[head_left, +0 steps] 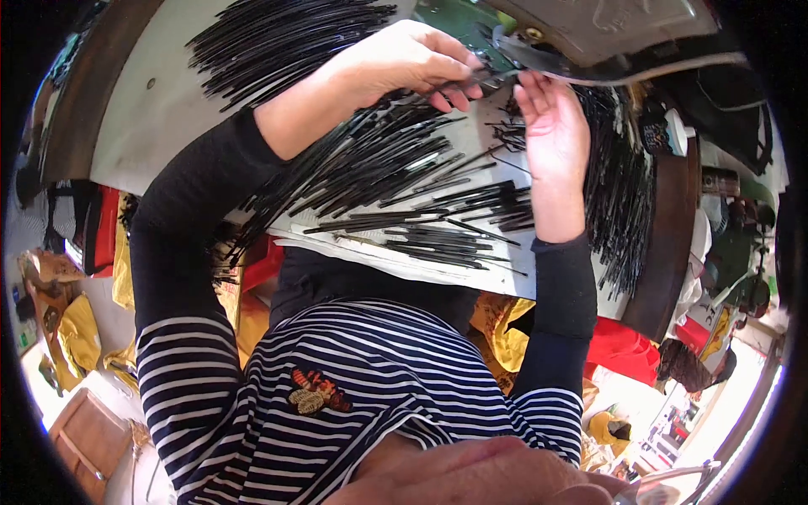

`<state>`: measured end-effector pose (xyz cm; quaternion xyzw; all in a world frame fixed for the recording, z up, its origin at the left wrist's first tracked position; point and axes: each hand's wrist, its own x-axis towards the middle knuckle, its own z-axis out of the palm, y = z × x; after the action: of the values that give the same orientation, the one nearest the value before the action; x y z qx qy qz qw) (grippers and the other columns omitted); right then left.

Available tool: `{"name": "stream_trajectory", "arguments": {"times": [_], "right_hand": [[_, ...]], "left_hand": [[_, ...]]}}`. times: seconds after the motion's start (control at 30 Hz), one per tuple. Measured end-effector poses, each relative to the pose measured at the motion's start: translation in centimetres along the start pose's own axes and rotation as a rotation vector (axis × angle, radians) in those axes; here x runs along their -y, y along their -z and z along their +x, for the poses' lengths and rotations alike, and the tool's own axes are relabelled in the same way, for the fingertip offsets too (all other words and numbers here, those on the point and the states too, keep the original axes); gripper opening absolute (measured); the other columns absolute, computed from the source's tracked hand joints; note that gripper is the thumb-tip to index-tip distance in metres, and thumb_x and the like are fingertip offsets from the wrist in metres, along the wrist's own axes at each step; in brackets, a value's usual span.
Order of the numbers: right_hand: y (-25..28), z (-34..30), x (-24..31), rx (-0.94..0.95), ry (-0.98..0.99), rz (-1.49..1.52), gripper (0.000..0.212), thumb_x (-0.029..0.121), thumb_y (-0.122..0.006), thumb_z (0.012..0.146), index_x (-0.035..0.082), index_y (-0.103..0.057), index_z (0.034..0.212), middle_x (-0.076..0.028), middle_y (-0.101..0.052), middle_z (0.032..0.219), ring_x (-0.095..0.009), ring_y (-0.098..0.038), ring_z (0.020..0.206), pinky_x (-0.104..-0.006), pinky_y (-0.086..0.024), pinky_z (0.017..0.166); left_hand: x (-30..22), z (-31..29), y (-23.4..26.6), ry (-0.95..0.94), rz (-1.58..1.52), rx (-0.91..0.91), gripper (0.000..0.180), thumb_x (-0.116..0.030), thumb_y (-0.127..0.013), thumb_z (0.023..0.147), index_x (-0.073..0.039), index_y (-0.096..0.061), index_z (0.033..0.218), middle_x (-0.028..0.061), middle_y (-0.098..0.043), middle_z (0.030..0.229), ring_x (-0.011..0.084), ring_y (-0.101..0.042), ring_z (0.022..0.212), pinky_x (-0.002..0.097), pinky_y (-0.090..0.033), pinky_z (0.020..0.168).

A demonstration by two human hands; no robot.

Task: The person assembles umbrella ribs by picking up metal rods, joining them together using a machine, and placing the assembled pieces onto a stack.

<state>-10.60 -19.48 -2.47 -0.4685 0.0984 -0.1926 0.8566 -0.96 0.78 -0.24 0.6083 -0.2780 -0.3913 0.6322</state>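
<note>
Far left: dense bundle of black strips [286,50] on the pale bench [160,109], beyond the left forearm. Thin, straight, dark with a slight sheen; roughly parallel, ends uneven.

Left sleeve [198,185] reaches in from the near side, passing over the bench's left part. Risk, as I judge it: a low sweep of that sleeve could drag strips out of line.

Left hand [433,67], far centre: grip drawn together, thumb and fingers pinched on a dark piece [483,79]. Blurred there; exact form of the piece can't be told. A loose pinch might let it slip or tip askew.

Centre, near side of the hands: fanned strips [362,160], crossing at odd angles; nearer still, a looser scatter [429,240] close to the bench's near edge. A nudge from the body could push some over. Crossed ones would likely snag when one is pulled.

Right of centre: right hand [555,126], palm partly showing, fingertips raised just beside the left hand's, under a grey housing [623,25]. Whether its grip is clamped on anything, cannot tell. Crowding below that housing could knock fingers against it.

Far right: long, thick pile [619,194] of similar strips, matted, beside the bench's dark wooden edge [673,227].
</note>
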Motion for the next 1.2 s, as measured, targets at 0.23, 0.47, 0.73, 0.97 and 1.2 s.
{"name": "stream_trajectory", "arguments": {"times": [0.23,0.47,0.73,0.97,1.2], "right_hand": [[2.8,0.9,1.3,0.023,0.055,0.052,0.021,0.011,-0.051,0.088,-0.004,-0.055,0.102,-0.014,-0.060,0.101,-0.023,-0.060,0.093,-0.0331,-0.050,0.084],[2.6,1.0,1.2,0.064,0.007,0.071,0.021,0.012,-0.051,0.089,-0.004,-0.054,0.102,-0.013,-0.061,0.099,-0.021,-0.061,0.090,-0.0321,-0.052,0.081],[1.6,0.8,1.3,0.095,0.023,0.020,0.021,0.013,-0.053,0.088,-0.004,-0.055,0.099,-0.011,-0.061,0.093,-0.020,-0.062,0.084,-0.0290,-0.053,0.073],[0.3,0.0,1.2,-0.029,-0.030,-0.052,0.019,0.015,-0.056,0.087,0.000,-0.058,0.098,-0.008,-0.062,0.087,-0.018,-0.062,0.076,-0.0276,-0.053,0.067],[0.2,-0.2,1.2,0.030,-0.081,-0.058,0.020,0.015,-0.056,0.087,-0.001,-0.058,0.098,-0.009,-0.062,0.086,-0.017,-0.062,0.075,-0.0284,-0.054,0.064]], "left_hand": [[1.0,-0.9,-2.5,-0.323,0.873,-0.136,0.022,-0.017,-0.058,0.077,-0.005,-0.065,0.094,0.0116,-0.066,0.080,0.0233,-0.065,0.072,0.0315,-0.050,0.067],[0.3,-2.1,-2.3,-0.460,1.138,-0.190,0.017,-0.019,-0.056,0.079,-0.006,-0.065,0.085,0.0130,-0.063,0.073,0.0285,-0.063,0.069,0.0349,-0.051,0.065],[-1.7,-3.7,5.2,-0.402,1.477,-0.314,0.020,-0.020,-0.060,0.068,0.000,-0.061,0.066,0.0188,-0.059,0.065,0.0324,-0.061,0.064,0.0398,-0.050,0.058],[-1.7,-3.2,5.1,-0.262,1.437,-0.289,0.019,-0.018,-0.058,0.069,0.000,-0.062,0.071,0.0181,-0.060,0.068,0.0323,-0.062,0.067,0.0400,-0.050,0.062],[-0.7,-3.7,4.0,-0.254,1.458,-0.324,0.016,-0.019,-0.059,0.072,-0.003,-0.061,0.075,0.0131,-0.061,0.070,0.0286,-0.062,0.070,0.0365,-0.049,0.063]]}}
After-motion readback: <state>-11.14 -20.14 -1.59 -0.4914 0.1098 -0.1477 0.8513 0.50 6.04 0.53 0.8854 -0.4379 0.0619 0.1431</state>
